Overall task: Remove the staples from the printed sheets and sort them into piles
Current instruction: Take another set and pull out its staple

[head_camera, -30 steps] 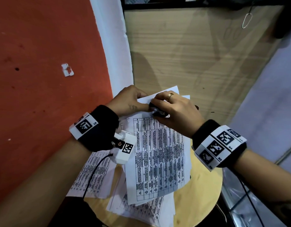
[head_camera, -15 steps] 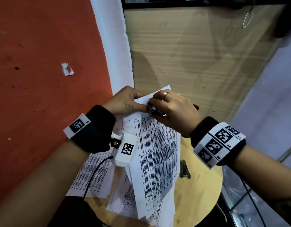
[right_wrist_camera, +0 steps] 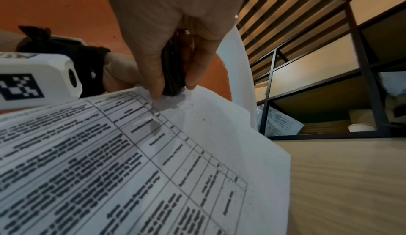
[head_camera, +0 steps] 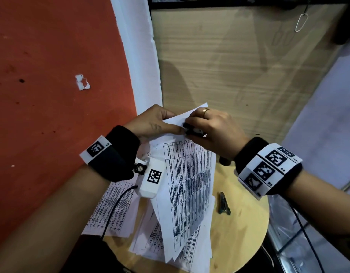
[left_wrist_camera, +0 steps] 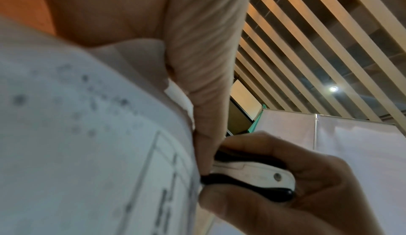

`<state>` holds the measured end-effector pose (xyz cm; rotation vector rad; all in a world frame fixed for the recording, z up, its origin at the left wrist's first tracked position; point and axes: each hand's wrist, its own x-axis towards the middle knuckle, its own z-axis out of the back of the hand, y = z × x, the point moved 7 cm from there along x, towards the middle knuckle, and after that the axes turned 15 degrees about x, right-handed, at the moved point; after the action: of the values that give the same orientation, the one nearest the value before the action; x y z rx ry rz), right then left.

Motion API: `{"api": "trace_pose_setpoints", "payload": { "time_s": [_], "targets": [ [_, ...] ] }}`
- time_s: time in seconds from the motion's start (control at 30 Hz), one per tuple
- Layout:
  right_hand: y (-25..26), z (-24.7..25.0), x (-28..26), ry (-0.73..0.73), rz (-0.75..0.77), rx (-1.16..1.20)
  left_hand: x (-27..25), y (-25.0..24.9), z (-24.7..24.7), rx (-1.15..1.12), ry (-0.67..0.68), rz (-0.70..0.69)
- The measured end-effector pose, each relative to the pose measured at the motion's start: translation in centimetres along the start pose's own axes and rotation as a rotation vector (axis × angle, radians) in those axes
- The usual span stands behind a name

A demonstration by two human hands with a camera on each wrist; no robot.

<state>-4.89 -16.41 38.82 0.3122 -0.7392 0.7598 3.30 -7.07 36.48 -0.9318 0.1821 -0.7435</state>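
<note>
Two hands meet at the top corner of the stapled sheets (head_camera: 187, 180): your left hand (head_camera: 153, 123) pinches that corner, thumb on top and fingers curled beneath, while your right hand (head_camera: 213, 128) is clamped round the black-and-white staple remover (head_camera: 193, 131), its nose pressed against the paper right beside your left thumb. In the left wrist view the staple remover (left_wrist_camera: 252, 176) lies roughly level, its long axis running out from the paper edge toward your right palm, nose toward the sheet. The held sheets hang with their long axis running from the pinched corner down toward you, the printed table facing up and the lower end fanned over the loose printed pages (head_camera: 119, 209) spread on the round wooden table (head_camera: 245, 229) (a small dark clip-like tool (head_camera: 223, 203) lies on the bare wood to the right; what it is exactly you cannot tell). From the right wrist view your right fingers (right_wrist_camera: 153, 82) press the remover down onto the upper margin.

Compared with a second ago, the sheets have swung to a steeper slant and now uncover the dark tool they hid then. Both hands keep the same grips.
</note>
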Motion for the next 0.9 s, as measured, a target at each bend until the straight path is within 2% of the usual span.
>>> {"api": "trace_pose_setpoints", "payload": {
  "time_s": [0.2,0.47,0.7,0.9],
  "targets": [
    [-0.3,0.7,-0.1,-0.067,-0.058,0.063,-0.1,-0.5,0.0,0.043,0.010,-0.038],
    [-1.1,1.3,-0.8,-0.166,-0.143,0.243,-0.5,-1.0,-0.1,-0.053,0.009,-0.066],
    [-1.6,1.6,-1.0,-0.198,-0.201,0.365,-0.7,-0.9,-0.2,-0.097,-0.027,-0.063],
    [-2.0,1.8,-1.2,-0.214,-0.251,0.380,-0.5,-0.7,-0.5,-0.101,-0.026,-0.053]
  ]
}}
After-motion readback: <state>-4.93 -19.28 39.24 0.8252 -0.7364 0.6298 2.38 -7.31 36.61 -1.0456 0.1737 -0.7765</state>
